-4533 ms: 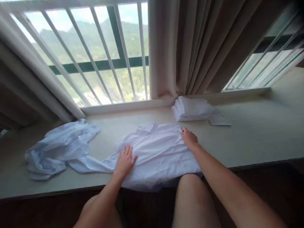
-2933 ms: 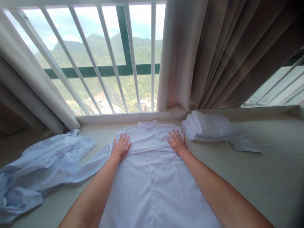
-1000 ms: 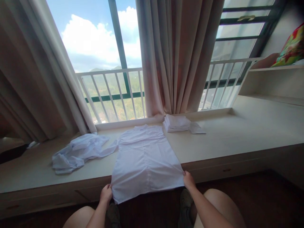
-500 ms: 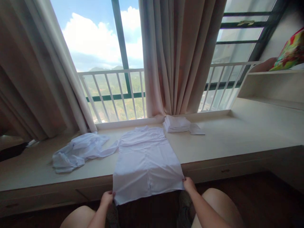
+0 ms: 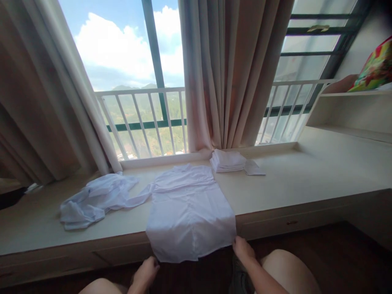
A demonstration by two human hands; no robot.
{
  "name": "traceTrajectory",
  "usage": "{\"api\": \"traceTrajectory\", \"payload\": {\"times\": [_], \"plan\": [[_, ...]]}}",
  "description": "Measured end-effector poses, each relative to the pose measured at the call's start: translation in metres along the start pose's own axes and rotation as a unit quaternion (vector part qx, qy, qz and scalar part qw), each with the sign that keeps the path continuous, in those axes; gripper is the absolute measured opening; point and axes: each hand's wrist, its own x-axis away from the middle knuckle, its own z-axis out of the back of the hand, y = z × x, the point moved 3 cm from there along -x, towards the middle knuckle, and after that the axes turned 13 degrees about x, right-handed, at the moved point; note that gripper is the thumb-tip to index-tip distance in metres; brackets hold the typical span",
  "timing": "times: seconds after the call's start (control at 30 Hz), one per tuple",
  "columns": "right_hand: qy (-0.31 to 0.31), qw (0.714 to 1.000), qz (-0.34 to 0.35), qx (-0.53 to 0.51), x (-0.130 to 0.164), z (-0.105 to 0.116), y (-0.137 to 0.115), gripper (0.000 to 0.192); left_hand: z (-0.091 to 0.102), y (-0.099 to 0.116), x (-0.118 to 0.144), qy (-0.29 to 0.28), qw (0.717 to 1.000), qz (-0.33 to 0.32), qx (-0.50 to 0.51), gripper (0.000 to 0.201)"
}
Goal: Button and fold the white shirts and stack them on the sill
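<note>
A white shirt [image 5: 190, 216] lies spread flat, its lower part hanging over the front edge of the ledge. My left hand [image 5: 146, 270] is closed on the left corner of its hem. At the right corner, my right hand [image 5: 243, 248] pinches the hem between thumb and fingers. One sleeve stretches out to the left, towards a crumpled white garment [image 5: 92, 201]. Behind the shirt, to the right, is a stack of folded white cloth [image 5: 227, 160] with a small flat white piece [image 5: 254, 168] beside it.
The pale window ledge [image 5: 290, 175] has a drawer front below it. Grey-brown curtains [image 5: 214, 73] hang before the window, which has a white railing [image 5: 141, 93]. White shelving [image 5: 352, 110] stands at the right, with a colourful cloth [image 5: 373, 67] on top. My knees flank the shirt's hem.
My left hand has moved right and slightly down with the hem corner; my right hand has dropped a little. The hem now curves inward and sags. The view has shifted slightly.
</note>
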Motion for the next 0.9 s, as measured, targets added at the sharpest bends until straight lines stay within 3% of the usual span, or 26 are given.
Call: {"api": "traceTrajectory", "payload": {"times": [0.07, 0.17, 0.23, 0.27, 0.33, 0.4, 0.53, 0.6, 0.7, 0.8, 0.9], "plan": [[0.025, 0.998, 0.062, -0.014, -0.004, 0.017, -0.035, 0.035, -0.012, 0.043, 0.007, -0.019, 0.993, -0.11, -0.041, 0.019], [0.118, 0.974, 0.192, -0.032, -0.021, 0.054, -0.094, 0.041, -0.017, 0.119, 0.002, 0.031, 0.953, -0.287, -0.09, 0.034], [0.145, 0.964, 0.223, -0.016, -0.04, 0.072, -0.121, 0.041, -0.013, 0.152, -0.019, 0.08, 0.932, -0.33, -0.129, 0.037], [0.138, 0.967, 0.216, 0.002, -0.051, 0.077, -0.127, 0.045, -0.01, 0.159, -0.033, 0.097, 0.928, -0.326, -0.155, 0.043], [0.079, 0.977, 0.193, 0.049, -0.074, 0.075, -0.125, 0.057, -0.002, 0.149, -0.063, 0.1, 0.933, -0.276, -0.21, 0.054], [0.018, 0.982, 0.165, 0.086, -0.092, 0.064, -0.108, 0.065, 0.008, 0.12, -0.086, 0.081, 0.939, -0.224, -0.248, 0.06], [0.008, 0.982, 0.153, 0.109, -0.109, 0.047, -0.081, 0.07, 0.024, 0.072, -0.099, 0.083, 0.927, -0.238, -0.277, 0.06], [0.025, 0.982, 0.151, 0.109, -0.113, 0.046, -0.085, 0.069, 0.029, 0.07, -0.1, 0.108, 0.924, -0.228, -0.288, 0.059], [0.05, 0.979, 0.171, 0.099, -0.124, 0.053, -0.106, 0.068, 0.03, 0.085, -0.11, 0.127, 0.922, -0.211, -0.299, 0.059], [0.023, 0.979, 0.18, 0.096, -0.141, 0.056, -0.114, 0.069, 0.029, 0.093, -0.125, 0.086, 0.93, -0.184, -0.306, 0.061], [-0.018, 0.977, 0.188, 0.103, -0.154, 0.052, -0.108, 0.071, 0.03, 0.088, -0.133, 0.06, 0.931, -0.165, -0.318, 0.065]]}}
